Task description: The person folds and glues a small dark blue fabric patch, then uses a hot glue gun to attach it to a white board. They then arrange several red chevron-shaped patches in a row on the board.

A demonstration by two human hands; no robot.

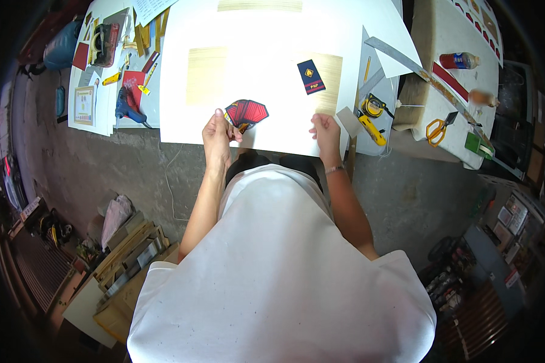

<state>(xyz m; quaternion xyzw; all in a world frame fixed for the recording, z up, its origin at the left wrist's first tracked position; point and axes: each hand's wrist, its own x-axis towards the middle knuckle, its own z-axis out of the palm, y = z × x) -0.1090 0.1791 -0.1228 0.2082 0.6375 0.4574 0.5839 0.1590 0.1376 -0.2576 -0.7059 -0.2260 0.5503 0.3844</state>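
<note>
My left hand is closed on a fanned bunch of red cards with dark and yellow parts, held over the near edge of a white board. My right hand has its fingers curled together at the lower edge of a light wood-grain rectangle; whether anything is in them is hidden. Just beyond that hand, a dark navy patch with a yellow diamond emblem and red trim lies tilted, partly on the rectangle and partly on the white surface.
Another wood-grain rectangle is at left. Right of the board are a tape measure, yellow cutter and metal ruler. A blue glue gun lies left. Orange-handled scissors and a bottle occupy the right-hand table.
</note>
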